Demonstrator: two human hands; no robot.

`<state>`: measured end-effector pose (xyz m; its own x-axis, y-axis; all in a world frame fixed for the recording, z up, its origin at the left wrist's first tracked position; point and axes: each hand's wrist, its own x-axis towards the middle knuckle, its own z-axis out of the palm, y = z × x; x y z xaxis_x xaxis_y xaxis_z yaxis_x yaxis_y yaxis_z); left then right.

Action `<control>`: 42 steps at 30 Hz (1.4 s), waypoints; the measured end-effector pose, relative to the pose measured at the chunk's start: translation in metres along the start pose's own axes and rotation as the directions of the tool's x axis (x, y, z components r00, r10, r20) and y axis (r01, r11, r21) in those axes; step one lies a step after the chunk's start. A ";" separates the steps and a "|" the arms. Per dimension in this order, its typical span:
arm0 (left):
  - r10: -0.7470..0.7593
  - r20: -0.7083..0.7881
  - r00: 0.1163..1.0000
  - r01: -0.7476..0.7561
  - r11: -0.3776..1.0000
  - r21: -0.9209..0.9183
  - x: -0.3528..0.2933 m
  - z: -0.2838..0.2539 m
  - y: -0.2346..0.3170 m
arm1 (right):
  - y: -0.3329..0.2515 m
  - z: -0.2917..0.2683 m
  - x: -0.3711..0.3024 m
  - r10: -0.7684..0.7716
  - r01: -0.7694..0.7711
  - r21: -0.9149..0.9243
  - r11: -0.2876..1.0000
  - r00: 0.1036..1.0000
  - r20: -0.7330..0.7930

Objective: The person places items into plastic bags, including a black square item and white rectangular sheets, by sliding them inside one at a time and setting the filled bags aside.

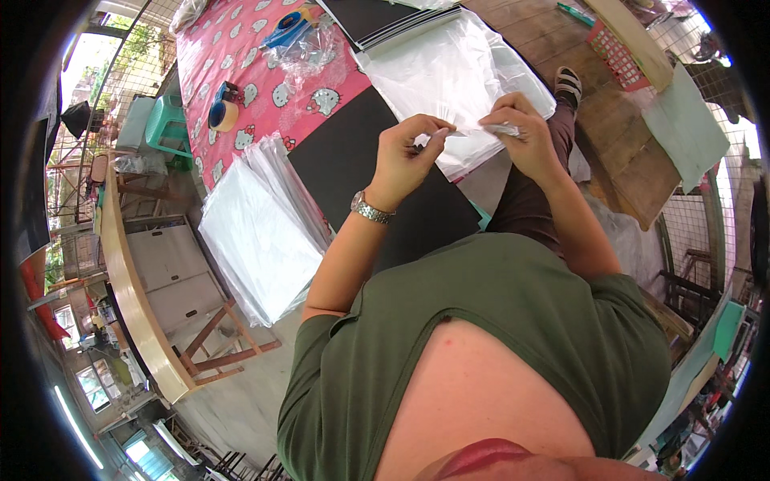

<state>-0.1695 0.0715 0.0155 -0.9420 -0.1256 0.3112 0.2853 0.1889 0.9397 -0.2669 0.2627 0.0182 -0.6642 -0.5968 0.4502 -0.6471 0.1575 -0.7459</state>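
My left hand (407, 158), with a metal watch at the wrist, pinches the near edge of a clear plastic bag (429, 72) between thumb and forefinger. Facing it, my right hand (525, 138) is closed on the same bag's edge, and a bit of crumpled film shows at its fingertips. The bag lies on a stack of similar ones; which layers are gripped is too fine to make out. Under my left hand lies a flat black board (345, 152). To its left rests a pile of white sheets in clear plastic (261, 224), its edges fanned.
A pink patterned tablecloth (233, 48) covers the table. On it are a tape dispenser (224, 115), a blue tape dispenser (286, 29) and crumpled clear film (309, 54). A green stool (168, 124) stands left. A red basket (616, 56) sits far right.
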 end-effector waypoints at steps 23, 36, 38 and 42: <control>-0.198 -0.073 0.977 0.171 0.945 -0.279 -0.012 0.027 0.016 | -0.046 0.015 0.033 0.258 -0.282 0.128 0.951 0.949 0.180; -0.442 -0.145 0.885 0.297 0.778 -0.554 -0.068 -0.026 0.027 | -0.029 0.058 0.033 0.270 -0.424 0.531 0.733 0.899 0.346; -0.567 -0.128 0.814 0.401 0.707 -0.582 -0.075 -0.024 0.031 | -0.047 0.073 0.036 0.432 -0.639 0.714 0.287 0.752 0.498; -0.502 -0.328 0.800 0.141 0.689 -0.711 -0.102 -0.071 0.013 | -0.066 0.084 0.029 0.081 -0.875 0.294 0.386 0.349 0.934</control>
<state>-0.0569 0.0177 0.0061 -0.8390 -0.5148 -0.1763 0.1895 -0.5800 0.7922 -0.2121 0.1693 0.0395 0.0651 -0.9302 -0.3613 0.4413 0.3516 -0.8256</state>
